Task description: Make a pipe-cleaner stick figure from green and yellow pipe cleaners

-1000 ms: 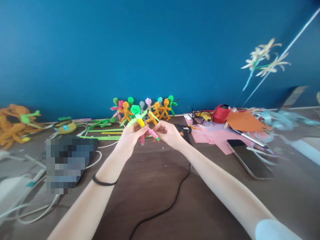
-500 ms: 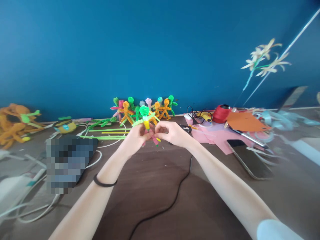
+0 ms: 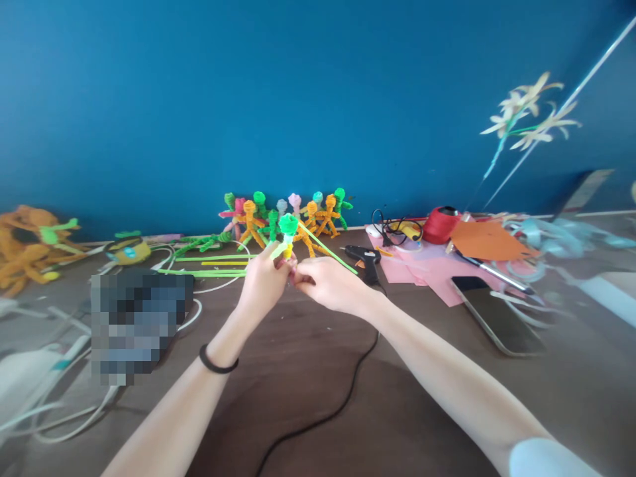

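Observation:
A small pipe-cleaner figure [image 3: 288,225] with a green head and yellow body is held upright above the table. My left hand [image 3: 264,275] pinches it at the body from the left. The fingers of my right hand [image 3: 328,281] are closed on its pink lower part, touching my left fingertips. A long light green stem [image 3: 328,248] slants from beside the head down to the right, behind my right hand. The fingers hide much of the figure's lower half.
Several finished figures [image 3: 249,215] stand against the blue wall. Green stems [image 3: 203,273] lie left. A black glue gun [image 3: 368,262], its cable, pink sheets [image 3: 447,278], a red spool [image 3: 439,226] and a phone [image 3: 497,318] lie right. A pixelated device [image 3: 144,318] is at left.
My right hand has moved slightly down and left, closer to my left hand. The light green stem now stretches long to the right, and the glue gun shows more fully.

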A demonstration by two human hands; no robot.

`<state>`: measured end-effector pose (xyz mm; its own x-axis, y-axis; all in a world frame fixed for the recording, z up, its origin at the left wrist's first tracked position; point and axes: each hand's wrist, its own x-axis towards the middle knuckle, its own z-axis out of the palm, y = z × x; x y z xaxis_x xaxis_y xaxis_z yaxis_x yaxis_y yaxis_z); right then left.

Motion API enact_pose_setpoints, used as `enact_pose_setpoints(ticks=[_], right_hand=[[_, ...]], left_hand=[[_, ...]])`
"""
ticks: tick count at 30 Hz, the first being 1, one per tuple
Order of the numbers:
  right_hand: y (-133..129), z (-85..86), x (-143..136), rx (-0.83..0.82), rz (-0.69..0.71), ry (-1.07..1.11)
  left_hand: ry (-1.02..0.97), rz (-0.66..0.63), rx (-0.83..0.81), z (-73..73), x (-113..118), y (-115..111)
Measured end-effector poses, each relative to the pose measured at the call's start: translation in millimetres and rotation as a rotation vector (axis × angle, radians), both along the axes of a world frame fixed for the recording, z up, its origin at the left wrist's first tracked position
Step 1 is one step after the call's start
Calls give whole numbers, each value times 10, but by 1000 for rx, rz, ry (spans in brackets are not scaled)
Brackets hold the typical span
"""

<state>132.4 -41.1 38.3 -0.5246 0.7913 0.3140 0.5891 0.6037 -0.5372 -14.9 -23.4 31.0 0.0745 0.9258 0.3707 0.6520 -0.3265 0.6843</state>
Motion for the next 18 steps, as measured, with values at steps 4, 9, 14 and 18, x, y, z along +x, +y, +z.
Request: enact_pose_setpoints(ticks=[4, 9, 14, 18], right_hand=[[28, 15, 62, -21, -23, 91], [94, 32, 152, -63, -93, 200], [203, -39, 222, -188, -52, 324], [292, -113, 289, -296, 4, 413]], left_hand=[[-54, -58, -81, -38, -18, 25], [-75, -111, -133, -13, -36, 36], [-212, -218, -152, 83, -30, 9], [-367, -231, -206, 101, -14, -14]])
